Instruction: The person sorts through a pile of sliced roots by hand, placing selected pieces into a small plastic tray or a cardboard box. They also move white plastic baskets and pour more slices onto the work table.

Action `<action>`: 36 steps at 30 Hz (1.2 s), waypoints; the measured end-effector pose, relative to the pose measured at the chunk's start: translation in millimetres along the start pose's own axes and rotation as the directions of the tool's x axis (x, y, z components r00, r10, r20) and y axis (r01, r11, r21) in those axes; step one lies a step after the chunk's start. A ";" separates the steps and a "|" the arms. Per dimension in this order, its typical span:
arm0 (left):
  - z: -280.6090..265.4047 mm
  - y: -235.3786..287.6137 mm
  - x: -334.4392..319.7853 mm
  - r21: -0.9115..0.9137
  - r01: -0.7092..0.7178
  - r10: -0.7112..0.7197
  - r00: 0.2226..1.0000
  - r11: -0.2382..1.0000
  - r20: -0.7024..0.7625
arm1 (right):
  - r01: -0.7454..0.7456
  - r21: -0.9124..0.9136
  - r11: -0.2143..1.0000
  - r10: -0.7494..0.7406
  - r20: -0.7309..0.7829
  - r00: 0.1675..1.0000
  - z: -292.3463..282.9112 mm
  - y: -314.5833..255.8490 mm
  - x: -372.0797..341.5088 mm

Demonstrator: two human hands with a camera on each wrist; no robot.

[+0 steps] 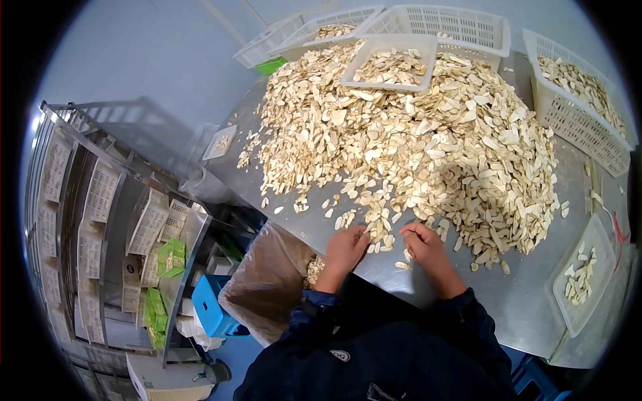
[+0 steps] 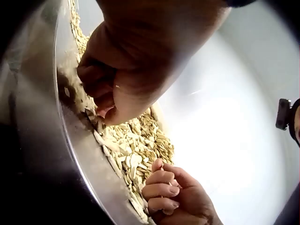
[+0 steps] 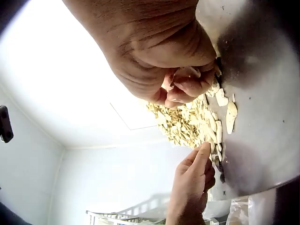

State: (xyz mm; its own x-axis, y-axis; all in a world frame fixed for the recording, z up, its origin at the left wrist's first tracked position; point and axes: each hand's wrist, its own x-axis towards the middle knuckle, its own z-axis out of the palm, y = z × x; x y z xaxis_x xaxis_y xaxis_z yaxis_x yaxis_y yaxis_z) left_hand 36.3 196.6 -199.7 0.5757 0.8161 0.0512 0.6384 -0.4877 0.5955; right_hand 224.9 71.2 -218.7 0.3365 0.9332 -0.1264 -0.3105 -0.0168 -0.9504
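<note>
A large heap of pale, dried-looking slices (image 1: 401, 147) covers much of the metal table (image 1: 314, 230). At the heap's near edge, my left hand (image 1: 346, 250) bends its fingers down among the slices, and its thumb and index finger (image 3: 201, 152) pinch at a slice. Beside it my right hand (image 1: 424, 248) is raised just over the tabletop with its fingers curled. A pale piece (image 3: 186, 72) shows between those fingers in the right wrist view. A few loose slices (image 3: 231, 117) lie on the metal below the right hand.
White baskets (image 1: 461, 27) line the back, and another (image 1: 582, 100) stands at the right. A shallow tray (image 1: 388, 63) sits on the heap; a second tray (image 1: 582, 281) holds slices at the right. Left of me are a lined bin (image 1: 267, 274), a blue stool (image 1: 212, 304) and shelves (image 1: 100, 220).
</note>
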 end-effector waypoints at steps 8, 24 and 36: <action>2.1 1.2 1.4 0.063 -0.006 0.009 0.999 0.998 -0.043 | 0.010 0.015 1.000 -0.010 0.000 1.000 0.1 1.8 0.3; -9.6 3.5 11.7 -0.938 0.321 -0.174 0.939 0.133 0.296 | -0.081 0.097 0.992 0.081 0.006 0.997 2.5 -10.8 -3.9; 2.5 7.2 -5.0 0.045 -0.084 0.083 0.996 0.995 0.009 | -0.060 0.094 0.994 0.058 0.025 0.998 1.9 -9.7 -3.8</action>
State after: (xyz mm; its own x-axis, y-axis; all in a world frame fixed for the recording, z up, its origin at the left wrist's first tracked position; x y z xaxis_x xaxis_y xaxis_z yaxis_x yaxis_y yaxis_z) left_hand 39.3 188.2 -197.6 0.6315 0.7697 0.0934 0.6103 -0.5677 0.5525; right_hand 225.0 68.5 -208.5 0.2954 0.9394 -0.1738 -0.4120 -0.0389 -0.9104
